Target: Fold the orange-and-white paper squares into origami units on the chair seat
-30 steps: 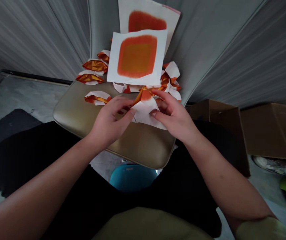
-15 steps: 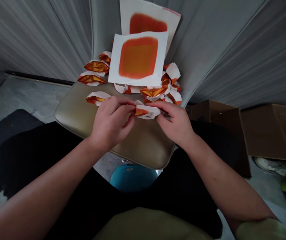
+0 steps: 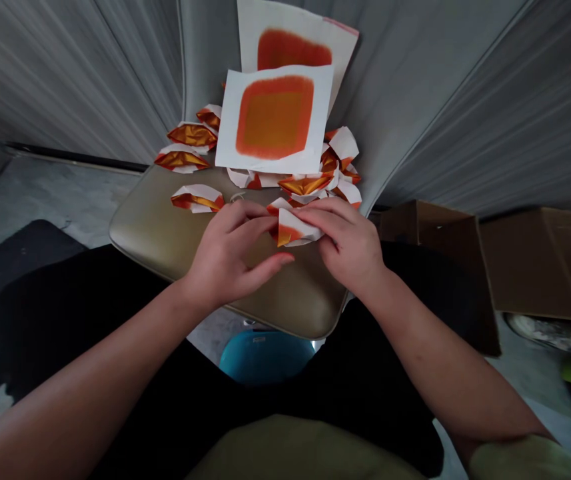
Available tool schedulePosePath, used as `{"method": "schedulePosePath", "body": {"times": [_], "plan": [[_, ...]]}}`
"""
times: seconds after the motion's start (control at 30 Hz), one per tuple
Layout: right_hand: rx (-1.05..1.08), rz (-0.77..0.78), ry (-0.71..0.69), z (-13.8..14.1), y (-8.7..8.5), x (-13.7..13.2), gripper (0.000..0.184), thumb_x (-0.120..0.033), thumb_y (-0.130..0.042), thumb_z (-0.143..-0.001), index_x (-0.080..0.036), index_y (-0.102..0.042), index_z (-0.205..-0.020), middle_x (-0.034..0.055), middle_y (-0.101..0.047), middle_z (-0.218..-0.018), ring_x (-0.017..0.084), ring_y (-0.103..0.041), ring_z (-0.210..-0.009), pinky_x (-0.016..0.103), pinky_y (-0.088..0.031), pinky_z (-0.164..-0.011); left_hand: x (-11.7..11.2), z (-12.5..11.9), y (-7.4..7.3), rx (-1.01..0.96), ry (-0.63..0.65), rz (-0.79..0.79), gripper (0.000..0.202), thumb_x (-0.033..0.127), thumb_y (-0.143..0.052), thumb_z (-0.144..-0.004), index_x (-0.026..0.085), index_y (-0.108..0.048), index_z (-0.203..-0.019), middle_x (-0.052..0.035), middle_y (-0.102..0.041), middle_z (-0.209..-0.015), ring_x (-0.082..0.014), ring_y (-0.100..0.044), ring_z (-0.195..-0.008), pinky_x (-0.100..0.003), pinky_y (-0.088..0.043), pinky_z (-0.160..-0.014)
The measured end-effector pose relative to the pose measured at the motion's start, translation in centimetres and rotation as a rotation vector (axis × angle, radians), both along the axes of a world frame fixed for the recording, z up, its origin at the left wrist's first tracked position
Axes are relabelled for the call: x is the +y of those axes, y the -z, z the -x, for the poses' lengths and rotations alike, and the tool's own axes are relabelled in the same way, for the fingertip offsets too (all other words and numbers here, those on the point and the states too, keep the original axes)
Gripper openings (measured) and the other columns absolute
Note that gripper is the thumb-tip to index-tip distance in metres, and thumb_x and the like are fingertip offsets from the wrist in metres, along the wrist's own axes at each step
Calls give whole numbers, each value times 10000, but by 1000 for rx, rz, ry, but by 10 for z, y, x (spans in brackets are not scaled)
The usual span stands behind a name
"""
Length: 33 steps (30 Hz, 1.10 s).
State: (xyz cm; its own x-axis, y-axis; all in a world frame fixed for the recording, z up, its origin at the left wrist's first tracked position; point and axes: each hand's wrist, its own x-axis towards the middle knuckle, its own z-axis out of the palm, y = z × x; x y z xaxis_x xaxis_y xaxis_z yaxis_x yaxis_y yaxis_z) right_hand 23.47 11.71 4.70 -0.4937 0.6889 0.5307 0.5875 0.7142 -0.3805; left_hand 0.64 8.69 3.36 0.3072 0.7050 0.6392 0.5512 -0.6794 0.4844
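Both my hands meet over a tan padded seat and share one small folded paper piece, white with an orange corner. My left hand pinches its left side with thumb and forefinger, the other fingers loosely curled. My right hand covers its right side with bent fingers pressing on it. Just left of my hands lies a finished folded piece in white and orange-gold.
Several more folded pieces lie at the seat's back, left and right. Two flat white sheets with orange squares lean on the grey backrest. Brown cardboard boxes stand at the right, a teal object sits below the seat.
The paper went from a wide, partly open sheet to a small compact fold. Both hands drew closer together and pressed it down near the seat.
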Motion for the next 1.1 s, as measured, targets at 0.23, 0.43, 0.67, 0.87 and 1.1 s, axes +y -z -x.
{"method": "schedulePosePath", "body": {"times": [0.23, 0.43, 0.67, 0.87, 1.1], "plan": [[59, 117, -37, 5, -1, -2, 551, 18, -509, -841, -290, -681, -1263, 19, -749, -1226, 213, -687, -1176, 396, -565, -1019, -3, -8, 0, -188, -16, 122, 211, 386, -695, -940, 227, -697, -1079, -69, -691, -1077, -212, -667, -991, -388, -559, -898], [216, 342, 12, 9, -1, -5, 447, -89, -564, -885, -296, -663, -1268, 22, -730, -1299, 214, -714, -1122, 400, -603, -959, -4, -7, -6, -156, -121, 155, 100, 265, -617, -950, 218, -694, -992, -33, -698, -945, -180, -662, -884, -337, -564, -811], [265, 455, 50, 12, -8, -7, 299, -166, -609, -871, -248, -724, -1135, 27, -785, -1126, 202, -728, -991, 364, -616, -859, -3, -8, 1, -263, -156, 197, 217, 264, -668, -916, 227, -676, -1129, -24, -734, -975, -173, -685, -843, -329, -581, -801], [363, 577, 4, 7, -13, -5, 417, -192, -651, -854, -257, -688, -1264, 35, -749, -1226, 201, -704, -1049, 367, -597, -903, 2, -5, -1, -320, -75, 254, 153, 218, -645, -923, 257, -673, -1068, -35, -728, -1018, -196, -697, -926, -362, -600, -806], [493, 641, 26, 6, -12, -4, 333, -298, -733, -872, -291, -697, -1204, 20, -751, -1199, 212, -709, -1069, 377, -614, -900, 3, -5, 7, -360, -99, 341, 393, 248, -648, -938, 284, -582, -1323, -78, -690, -1288, -238, -679, -1187, -412, -600, -971]]}}
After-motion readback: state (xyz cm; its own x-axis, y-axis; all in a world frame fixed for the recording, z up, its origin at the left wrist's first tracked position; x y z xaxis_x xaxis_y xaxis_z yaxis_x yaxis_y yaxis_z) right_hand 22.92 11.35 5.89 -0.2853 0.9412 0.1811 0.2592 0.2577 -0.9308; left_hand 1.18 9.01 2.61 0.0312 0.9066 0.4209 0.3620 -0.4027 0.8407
